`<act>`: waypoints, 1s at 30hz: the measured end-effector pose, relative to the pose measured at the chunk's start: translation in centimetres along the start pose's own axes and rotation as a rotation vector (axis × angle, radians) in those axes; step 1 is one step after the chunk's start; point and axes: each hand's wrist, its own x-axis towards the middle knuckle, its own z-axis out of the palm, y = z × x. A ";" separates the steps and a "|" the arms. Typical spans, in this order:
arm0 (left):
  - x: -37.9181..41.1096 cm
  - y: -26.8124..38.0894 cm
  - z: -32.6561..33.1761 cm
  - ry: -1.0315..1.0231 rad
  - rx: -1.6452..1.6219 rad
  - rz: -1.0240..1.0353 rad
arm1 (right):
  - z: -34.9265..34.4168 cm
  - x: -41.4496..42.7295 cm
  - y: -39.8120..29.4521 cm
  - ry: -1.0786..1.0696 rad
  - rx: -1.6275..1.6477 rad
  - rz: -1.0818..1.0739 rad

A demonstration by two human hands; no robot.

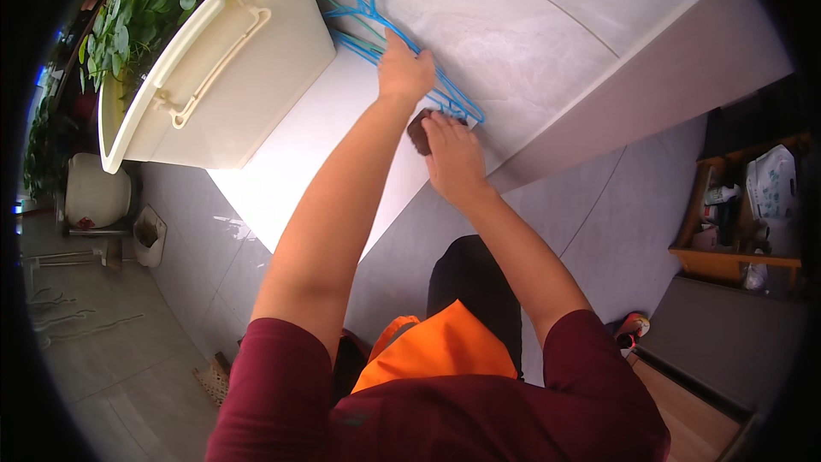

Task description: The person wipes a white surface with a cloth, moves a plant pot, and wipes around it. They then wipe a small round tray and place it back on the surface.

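Several blue clothes hangers [399, 31] and a green one lean against the tiled wall at the top middle, above a white surface [321, 160]. My left hand [405, 70] is closed around the hangers' bars, one finger pointing up along them. Lower right of it, my right hand [457, 157] rests its fingers on a dark brown object [420, 133], perhaps a cloth or sponge, at the hangers' lower end. My fingers partly hide that object.
A cream plastic tub [250, 77] with leafy plants [147, 6] stands close at the left of the white surface. A pale wall panel [641, 90] runs along the right. Farther right are a wooden shelf [731, 258] with bottles and a bag, and a dark grey cabinet [725, 333].
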 end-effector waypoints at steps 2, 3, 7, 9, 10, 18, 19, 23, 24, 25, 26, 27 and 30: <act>0.7 -0.1 -0.9 0.051 0.052 0.014 | 0.1 0.8 0.1 0.031 -0.025 0.063; 1.3 -0.4 -1.3 0.045 0.013 -0.018 | 0.4 1.3 0.1 0.045 -0.034 0.093; 3.0 -0.3 -2.6 0.026 -0.261 -0.140 | 3.0 3.5 -0.2 0.013 -0.019 0.192; 3.8 -0.2 -3.3 0.037 -0.442 -0.162 | 4.0 4.7 -0.3 -0.002 0.031 0.164; 4.2 0.0 -3.7 0.016 -0.450 -0.219 | 4.3 5.4 -0.3 -0.006 0.071 0.139; 6.7 -0.1 -6.1 -0.179 -0.445 -0.212 | 6.4 8.7 0.3 -0.060 0.206 -0.068; 6.9 -0.4 -6.0 -0.143 -0.458 -0.223 | 5.4 8.3 0.0 -0.075 0.188 -0.053; 6.9 -0.3 -5.7 -0.060 -0.455 -0.205 | 1.9 2.5 1.9 0.009 0.096 0.103; 6.7 -0.2 -5.7 -0.054 -0.432 -0.193 | 0.6 1.3 2.2 0.031 0.098 0.133; 6.5 -0.1 -6.0 -0.080 -0.407 -0.199 | -0.2 0.3 2.0 0.063 0.083 0.170; 6.2 0.0 -6.3 -0.104 -0.381 -0.207 | -0.8 -0.6 1.7 0.094 0.069 0.204; 6.1 0.4 -6.7 -0.130 -0.351 -0.210 | -1.0 -1.0 1.4 0.132 0.057 0.243; 6.3 1.8 -8.5 -0.397 -0.136 -0.257 | -1.9 -0.5 0.6 0.113 0.056 0.238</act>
